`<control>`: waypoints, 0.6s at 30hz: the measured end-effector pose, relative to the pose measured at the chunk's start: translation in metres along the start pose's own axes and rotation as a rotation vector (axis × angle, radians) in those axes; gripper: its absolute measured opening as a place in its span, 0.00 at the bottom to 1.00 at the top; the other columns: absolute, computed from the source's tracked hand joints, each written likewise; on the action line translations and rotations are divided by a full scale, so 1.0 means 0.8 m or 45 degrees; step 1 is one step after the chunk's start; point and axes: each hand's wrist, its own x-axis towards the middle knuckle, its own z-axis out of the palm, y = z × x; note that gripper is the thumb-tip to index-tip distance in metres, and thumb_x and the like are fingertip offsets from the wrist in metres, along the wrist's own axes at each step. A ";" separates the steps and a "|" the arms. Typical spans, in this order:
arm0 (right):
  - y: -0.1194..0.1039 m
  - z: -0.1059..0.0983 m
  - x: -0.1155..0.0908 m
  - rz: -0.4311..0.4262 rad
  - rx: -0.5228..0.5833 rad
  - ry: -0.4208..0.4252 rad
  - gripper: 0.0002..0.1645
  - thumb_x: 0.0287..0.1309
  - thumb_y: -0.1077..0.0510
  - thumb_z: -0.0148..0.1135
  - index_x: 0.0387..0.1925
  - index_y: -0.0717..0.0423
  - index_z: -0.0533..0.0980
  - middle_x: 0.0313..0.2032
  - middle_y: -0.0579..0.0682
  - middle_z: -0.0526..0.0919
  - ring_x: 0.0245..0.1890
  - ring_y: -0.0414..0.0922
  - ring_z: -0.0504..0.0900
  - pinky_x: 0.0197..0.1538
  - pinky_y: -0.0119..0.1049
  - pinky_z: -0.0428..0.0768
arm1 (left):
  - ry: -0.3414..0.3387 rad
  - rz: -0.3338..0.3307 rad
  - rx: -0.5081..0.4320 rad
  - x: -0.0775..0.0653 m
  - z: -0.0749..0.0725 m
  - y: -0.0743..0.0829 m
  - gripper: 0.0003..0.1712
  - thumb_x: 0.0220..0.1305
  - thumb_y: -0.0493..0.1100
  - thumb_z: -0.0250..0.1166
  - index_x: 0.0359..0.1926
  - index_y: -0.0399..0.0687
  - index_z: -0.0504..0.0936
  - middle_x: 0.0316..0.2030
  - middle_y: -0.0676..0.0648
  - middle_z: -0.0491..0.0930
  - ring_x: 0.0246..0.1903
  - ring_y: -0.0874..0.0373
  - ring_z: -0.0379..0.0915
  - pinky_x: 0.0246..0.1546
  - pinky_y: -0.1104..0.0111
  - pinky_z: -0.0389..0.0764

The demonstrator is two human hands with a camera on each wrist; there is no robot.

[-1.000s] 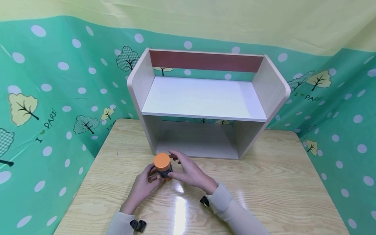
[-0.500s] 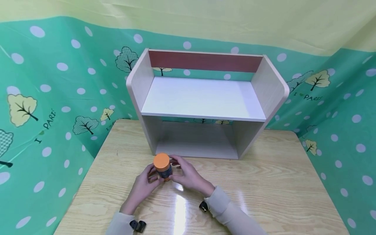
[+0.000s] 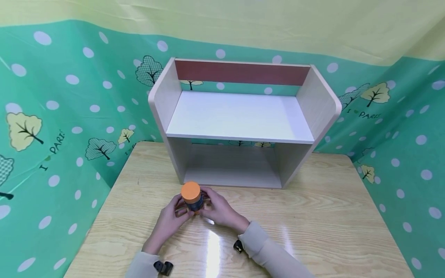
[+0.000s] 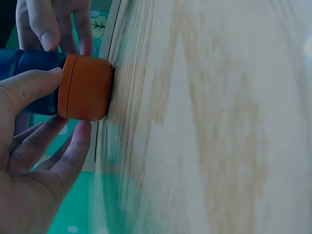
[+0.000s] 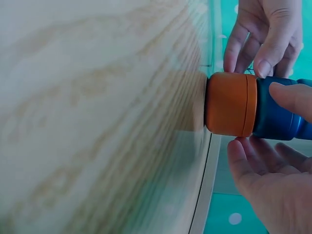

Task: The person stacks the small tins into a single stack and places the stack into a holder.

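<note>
An upright dark blue bottle (image 3: 193, 205) with an orange lid and an orange base stands on the table in the head view, just in front of the shelf unit's left corner. My left hand (image 3: 169, 220) grips it from the left; in the left wrist view the thumb lies on the blue body and the fingers curl at the orange base (image 4: 87, 88). My right hand (image 3: 222, 210) holds it from the right, with the thumb on the blue body (image 5: 275, 109) in the right wrist view and the fingers on the far side. The lid is out of both wrist views.
A white two-tier shelf unit (image 3: 240, 116) with a reddish back strip stands at the rear of the wooden table (image 3: 330, 216). Behind and beside it hangs a green dotted curtain (image 3: 62, 154). Both wrists carry small black cameras.
My right hand has moved in slightly and closed around the bottle's right side. The left hand and the bottle stay almost where they were.
</note>
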 end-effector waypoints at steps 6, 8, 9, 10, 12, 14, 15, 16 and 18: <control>0.003 0.002 0.001 0.019 -0.017 -0.009 0.44 0.62 0.60 0.69 0.74 0.48 0.58 0.61 0.47 0.74 0.58 0.40 0.75 0.58 0.42 0.80 | -0.007 -0.030 -0.020 0.000 0.001 0.001 0.40 0.58 0.32 0.73 0.70 0.41 0.66 0.62 0.35 0.73 0.59 0.43 0.74 0.53 0.68 0.81; 0.004 0.004 0.002 0.027 -0.019 -0.010 0.44 0.62 0.60 0.69 0.74 0.48 0.58 0.62 0.47 0.74 0.58 0.40 0.75 0.58 0.41 0.80 | -0.011 -0.034 -0.030 0.000 0.001 0.001 0.40 0.58 0.31 0.73 0.70 0.42 0.66 0.62 0.36 0.73 0.59 0.43 0.74 0.52 0.69 0.81; 0.005 0.004 0.003 0.032 -0.017 -0.011 0.44 0.62 0.60 0.69 0.74 0.49 0.58 0.62 0.47 0.74 0.58 0.39 0.75 0.58 0.40 0.80 | -0.012 -0.031 -0.037 0.000 0.001 0.001 0.40 0.58 0.31 0.73 0.70 0.42 0.66 0.62 0.35 0.73 0.59 0.43 0.74 0.53 0.69 0.81; 0.005 0.005 0.003 0.036 -0.019 -0.011 0.44 0.62 0.61 0.69 0.74 0.50 0.58 0.61 0.47 0.75 0.58 0.39 0.75 0.57 0.40 0.80 | -0.013 -0.027 -0.038 0.000 0.001 0.001 0.40 0.59 0.31 0.73 0.70 0.41 0.66 0.62 0.35 0.73 0.59 0.42 0.74 0.52 0.69 0.81; 0.006 0.006 0.004 0.054 -0.022 -0.013 0.44 0.62 0.62 0.69 0.74 0.51 0.59 0.61 0.48 0.75 0.58 0.39 0.75 0.57 0.40 0.81 | -0.012 -0.019 -0.042 0.000 0.001 0.001 0.40 0.59 0.31 0.73 0.69 0.41 0.66 0.62 0.34 0.73 0.59 0.42 0.74 0.52 0.68 0.81; 0.006 0.007 0.005 0.071 -0.025 -0.011 0.44 0.61 0.64 0.69 0.73 0.52 0.59 0.61 0.48 0.75 0.57 0.40 0.75 0.57 0.40 0.81 | -0.007 -0.015 -0.044 0.001 0.002 0.001 0.40 0.58 0.31 0.73 0.69 0.41 0.66 0.62 0.33 0.73 0.58 0.42 0.74 0.52 0.68 0.81; 0.006 0.007 0.005 0.081 -0.024 -0.010 0.44 0.61 0.64 0.69 0.73 0.52 0.59 0.61 0.48 0.75 0.57 0.40 0.75 0.57 0.40 0.81 | -0.005 -0.018 -0.043 0.001 0.002 0.001 0.40 0.59 0.31 0.73 0.69 0.40 0.66 0.62 0.33 0.73 0.58 0.41 0.74 0.52 0.68 0.81; 0.006 0.007 0.005 0.087 -0.026 -0.010 0.43 0.60 0.65 0.69 0.73 0.52 0.60 0.60 0.48 0.75 0.57 0.40 0.76 0.57 0.40 0.81 | -0.005 -0.024 -0.041 0.001 0.003 0.001 0.39 0.59 0.31 0.73 0.69 0.40 0.66 0.62 0.32 0.72 0.58 0.41 0.74 0.52 0.68 0.81; 0.006 0.008 0.006 0.097 -0.023 -0.010 0.43 0.60 0.65 0.69 0.73 0.52 0.60 0.60 0.48 0.76 0.57 0.40 0.76 0.57 0.41 0.80 | -0.002 -0.041 -0.038 0.002 0.003 0.002 0.39 0.59 0.30 0.72 0.70 0.40 0.66 0.62 0.32 0.72 0.58 0.41 0.74 0.53 0.68 0.81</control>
